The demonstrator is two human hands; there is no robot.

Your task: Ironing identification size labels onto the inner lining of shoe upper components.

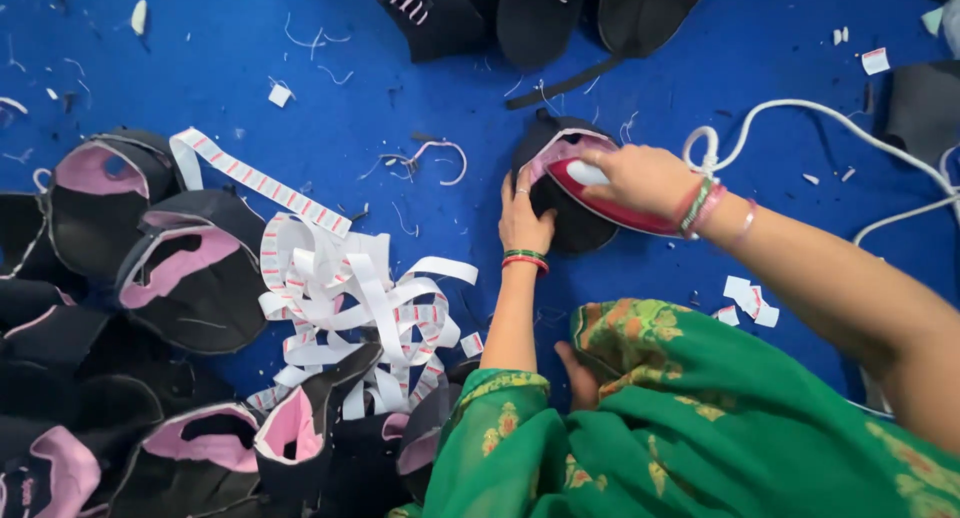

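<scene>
My right hand (640,178) grips the handle of a red and white clothes iron (610,200), pressed onto a black shoe upper with pink lining (568,193) lying on the blue surface. My left hand (522,216) lies flat on the left edge of that upper, fingers apart, holding it down. Both wrists wear red and green bangles. The iron's white cord (800,108) runs off to the right.
A tangle of white label tape with red marks (350,298) lies left of my arm. Several black and pink shoe uppers (180,268) are piled at left and bottom left, more (520,13) at the top. Thread scraps and paper bits litter the blue surface (250,38).
</scene>
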